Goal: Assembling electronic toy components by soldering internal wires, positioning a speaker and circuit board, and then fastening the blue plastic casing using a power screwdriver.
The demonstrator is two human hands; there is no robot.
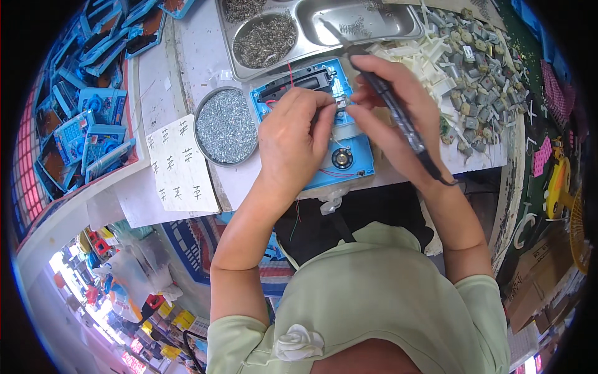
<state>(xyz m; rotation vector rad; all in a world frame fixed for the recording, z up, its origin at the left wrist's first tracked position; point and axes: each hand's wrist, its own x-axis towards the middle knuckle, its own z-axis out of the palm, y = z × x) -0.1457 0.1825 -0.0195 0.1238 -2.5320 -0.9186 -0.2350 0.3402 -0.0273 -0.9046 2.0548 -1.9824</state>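
Head view: left hand point(293, 134) pinches a small metal motor point(341, 103) into the open, still-unclosed blue plastic toy housing point(349, 163) at the table's near edge while right hand point(389, 109) grips a black soldering pen point(386, 93).

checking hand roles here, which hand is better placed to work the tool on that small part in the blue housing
Right. The right hand already grips the dark pen-like tool beside the small part, while the left hand rests on the blue housing, pinching that part.
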